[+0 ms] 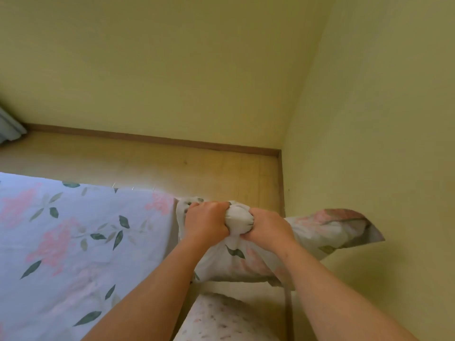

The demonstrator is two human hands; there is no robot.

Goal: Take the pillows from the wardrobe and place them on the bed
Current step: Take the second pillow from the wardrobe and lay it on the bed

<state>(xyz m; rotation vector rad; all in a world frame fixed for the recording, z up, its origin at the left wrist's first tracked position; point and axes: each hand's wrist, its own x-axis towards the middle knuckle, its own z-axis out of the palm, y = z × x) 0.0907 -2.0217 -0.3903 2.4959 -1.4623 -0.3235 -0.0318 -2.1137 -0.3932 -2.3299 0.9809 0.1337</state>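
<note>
Near the lower middle of the frame, the left hand (205, 223) and right hand (267, 228) both clench the bunched top of a floral pillow (317, 232), held just right of the bed (73, 230), not yet resting on it. The carry looks nearly finished; setting it down remains. No wardrobe shows, so remaining pillows cannot be judged

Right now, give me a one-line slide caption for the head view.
Both hands, left and right, bunch a floral pillow held beside the floral-sheeted bed.
</note>
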